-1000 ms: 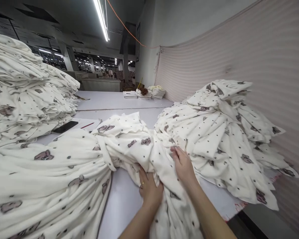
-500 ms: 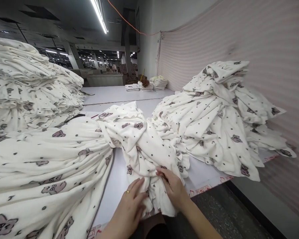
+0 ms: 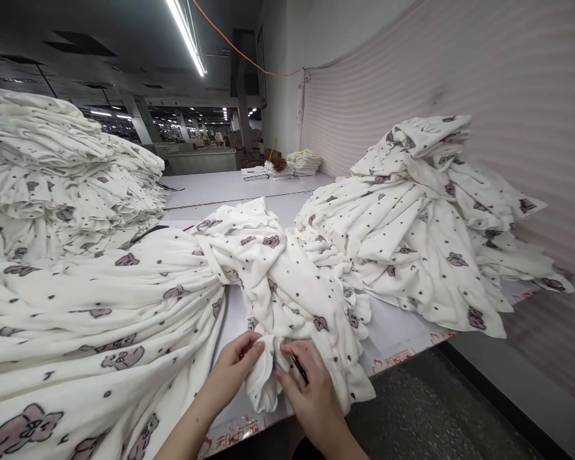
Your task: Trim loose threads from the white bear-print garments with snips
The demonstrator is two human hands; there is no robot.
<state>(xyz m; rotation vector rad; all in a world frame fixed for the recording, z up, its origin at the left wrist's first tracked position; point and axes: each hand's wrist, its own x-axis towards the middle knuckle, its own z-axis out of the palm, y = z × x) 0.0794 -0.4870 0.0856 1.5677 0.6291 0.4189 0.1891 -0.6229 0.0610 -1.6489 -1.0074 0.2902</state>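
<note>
A white printed garment point(image 3: 287, 275) with small dark dots and pinkish figures lies bunched on the white table point(image 3: 397, 332) in front of me. My left hand point(image 3: 232, 367) pinches its lower edge near the table's front edge. Close beside it, my right hand point(image 3: 311, 390) grips the same bunched edge, with a thin dark object under its fingers that I cannot make out. Both hands are closed on the cloth, a few centimetres apart.
More of the same cloth is heaped at the right point(image 3: 426, 223) against a striped wall, spread at the left front point(image 3: 91, 319), and stacked high at far left point(image 3: 52, 172). Small folded stacks point(image 3: 287, 165) sit at the table's far end. Dark floor point(image 3: 436, 415) lies below right.
The garment has been drawn toward the table's front edge. Both hands slid down from its middle to its lower edge, and the view pulled back.
</note>
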